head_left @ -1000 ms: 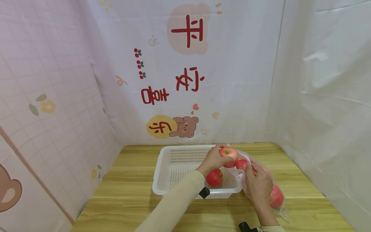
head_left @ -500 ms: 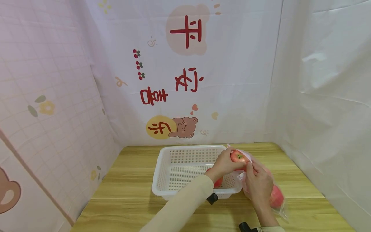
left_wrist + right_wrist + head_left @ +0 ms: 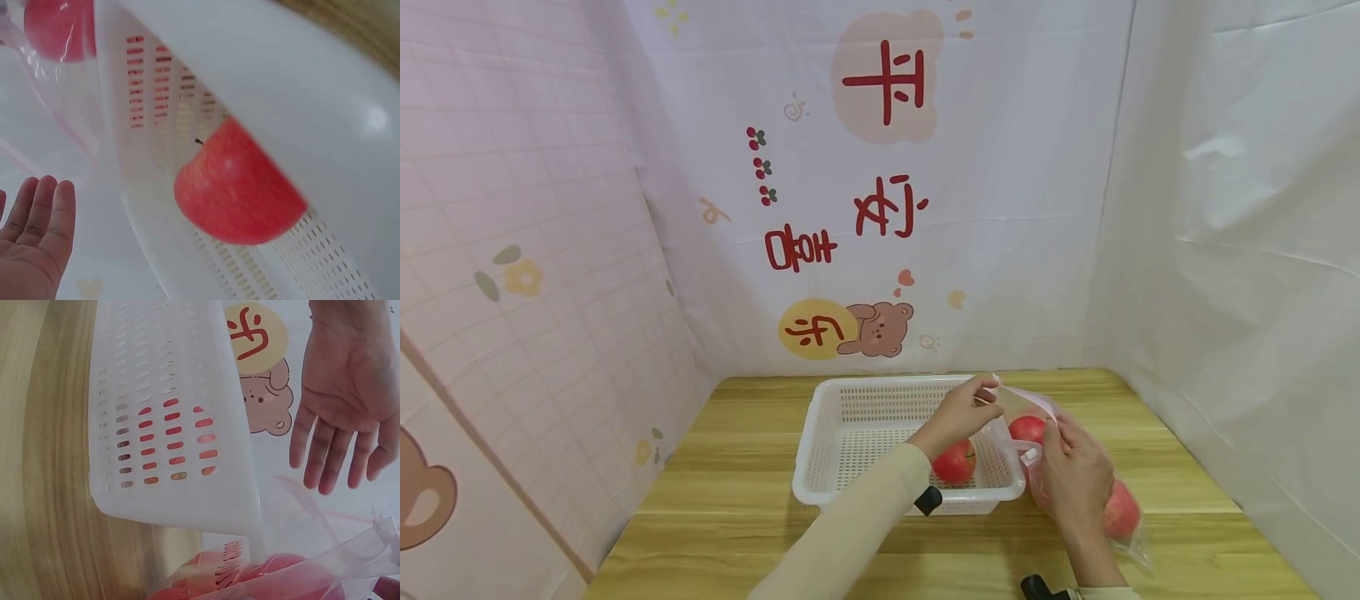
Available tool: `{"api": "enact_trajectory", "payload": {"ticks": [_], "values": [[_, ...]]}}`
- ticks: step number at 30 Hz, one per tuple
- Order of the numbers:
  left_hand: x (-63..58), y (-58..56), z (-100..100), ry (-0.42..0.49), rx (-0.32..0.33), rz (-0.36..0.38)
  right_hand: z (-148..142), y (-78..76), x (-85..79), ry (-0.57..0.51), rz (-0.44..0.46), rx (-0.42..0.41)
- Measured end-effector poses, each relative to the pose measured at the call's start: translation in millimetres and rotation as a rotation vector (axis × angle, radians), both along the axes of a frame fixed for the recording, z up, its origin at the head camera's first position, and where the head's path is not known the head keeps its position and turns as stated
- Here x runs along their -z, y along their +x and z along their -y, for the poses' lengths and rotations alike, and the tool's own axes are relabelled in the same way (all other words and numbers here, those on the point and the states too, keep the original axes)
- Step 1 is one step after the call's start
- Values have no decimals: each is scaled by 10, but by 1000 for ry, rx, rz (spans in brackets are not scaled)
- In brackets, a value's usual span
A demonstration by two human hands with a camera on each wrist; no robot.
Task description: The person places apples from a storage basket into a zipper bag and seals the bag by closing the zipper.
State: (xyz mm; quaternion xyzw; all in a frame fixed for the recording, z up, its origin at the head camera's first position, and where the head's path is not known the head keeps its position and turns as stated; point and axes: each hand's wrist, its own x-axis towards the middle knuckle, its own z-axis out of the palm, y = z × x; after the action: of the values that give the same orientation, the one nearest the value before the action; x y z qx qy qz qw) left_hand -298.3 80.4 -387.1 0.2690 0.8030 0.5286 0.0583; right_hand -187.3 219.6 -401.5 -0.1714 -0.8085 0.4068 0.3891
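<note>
My left hand [image 3: 962, 421] hovers over the right end of the white basket [image 3: 831, 501], beside the bag's mouth, with nothing in it. The right wrist view shows this left hand [image 3: 350, 387] palm on, its fingers fairly straight. My right hand [image 3: 1078, 483] pinches the rim of a clear pink-edged plastic bag [image 3: 1133, 550] and holds its mouth up. Through the bag show a red apple [image 3: 1026, 429] near the mouth and another apple [image 3: 1122, 510] at the bottom; my right hand hides part of it. One red apple [image 3: 240, 187] sits inside the basket, stem showing.
The basket and bag stand side by side on a wood-grain table [image 3: 715, 533], the bag on the right. White printed cloth [image 3: 1015, 208] hangs behind and at both sides. Black wrist mounts [image 3: 928, 500] show at the sleeves.
My left hand carried an apple rightward into the bag's mouth, let it go, and drew back left without it. My right hand stayed on the bag rim, shifting slightly.
</note>
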Motion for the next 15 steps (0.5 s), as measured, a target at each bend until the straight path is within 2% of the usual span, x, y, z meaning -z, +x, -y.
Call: {"api": "enact_trajectory", "payload": {"ticks": [7,15], "values": [[-23,-77,133,-22,-8,-4,-8,-5,20,-3,-1,-1],[-10,-117,266,-100,-48,4,-3,-1,25,-1,-5,-3]]}}
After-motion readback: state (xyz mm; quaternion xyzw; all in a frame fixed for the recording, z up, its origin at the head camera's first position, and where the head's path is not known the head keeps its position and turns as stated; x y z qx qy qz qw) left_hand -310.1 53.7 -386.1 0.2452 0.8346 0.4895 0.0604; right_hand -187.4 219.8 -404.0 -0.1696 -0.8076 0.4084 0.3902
